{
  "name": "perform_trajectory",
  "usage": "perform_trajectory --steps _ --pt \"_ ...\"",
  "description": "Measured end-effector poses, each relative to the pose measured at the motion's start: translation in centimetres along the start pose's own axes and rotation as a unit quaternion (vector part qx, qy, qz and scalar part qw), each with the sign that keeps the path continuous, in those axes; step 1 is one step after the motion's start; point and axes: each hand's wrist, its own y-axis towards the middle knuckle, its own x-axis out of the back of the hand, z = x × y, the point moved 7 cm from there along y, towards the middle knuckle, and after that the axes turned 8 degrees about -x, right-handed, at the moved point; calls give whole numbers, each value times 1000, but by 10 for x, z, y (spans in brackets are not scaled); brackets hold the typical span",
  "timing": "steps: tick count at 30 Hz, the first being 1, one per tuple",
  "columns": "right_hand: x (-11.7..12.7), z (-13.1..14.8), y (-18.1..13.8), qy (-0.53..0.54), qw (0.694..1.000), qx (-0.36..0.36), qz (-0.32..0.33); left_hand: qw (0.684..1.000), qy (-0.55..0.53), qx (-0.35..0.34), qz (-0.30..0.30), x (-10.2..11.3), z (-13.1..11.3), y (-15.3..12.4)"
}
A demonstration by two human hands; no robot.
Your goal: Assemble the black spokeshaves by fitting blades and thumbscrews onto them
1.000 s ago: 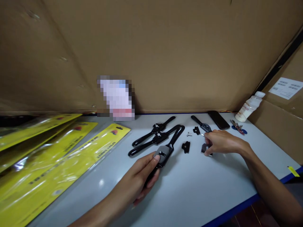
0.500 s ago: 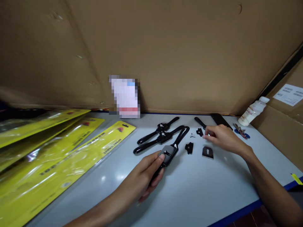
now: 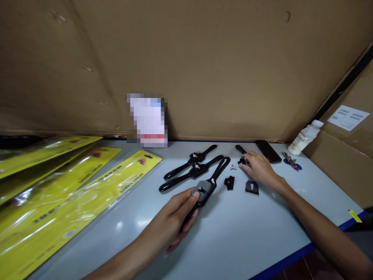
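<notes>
My left hand (image 3: 182, 212) grips a black spokeshave (image 3: 220, 167), thumb pressed on the grey blade (image 3: 201, 191) lying over its middle. My right hand (image 3: 258, 167) has its fingertips closed around a small black cap plate (image 3: 241, 161), which they partly cover. Left of those fingertips lies a silver thumbscrew (image 3: 233, 167). A second black cap plate (image 3: 229, 182) and another blade (image 3: 252, 188) with a keyhole slot rest on the table nearby. Beyond my right fingers shows a black handle (image 3: 240, 148), its other end hidden.
Two spokeshaves (image 3: 190, 171) lie behind my left hand. Yellow blister packs (image 3: 96, 194) cover the table's left side. A phone (image 3: 268, 151), keys (image 3: 291, 161) and a bottle (image 3: 305, 138) stand or lie at the back right. Cardboard walls (image 3: 218, 70) enclose the table.
My right hand has moved slightly left and its fingertips have closed on the small cap plate. The left hand keeps its hold on the spokeshave. The view has shifted a little right.
</notes>
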Motion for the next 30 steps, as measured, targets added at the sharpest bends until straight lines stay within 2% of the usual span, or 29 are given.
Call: perform_trajectory --steps 9,12,16,18,20,23,27,30 --pt "-19 -14 19 158 987 -13 32 1000 8 9 3 1 5 2" --pt "-9 -16 20 206 978 -14 11 1000 7 -3 0 2 2 1" --pt "23 -11 11 274 960 -9 -51 1000 -3 -20 7 0 0 3" --pt "39 -2 1 315 947 -3 -69 1000 -10 -18 12 -1 0 4" --pt "45 11 -12 418 908 -11 -27 1000 -12 -16 17 -2 -1 5" --pt "46 38 -34 495 868 -9 22 1000 -4 -20 21 -4 -3 4" --pt "29 75 -57 498 861 12 106 999 17 -24 24 -7 -3 4" --pt "21 87 -65 468 878 44 84 999 23 -28 30 -9 -1 5"
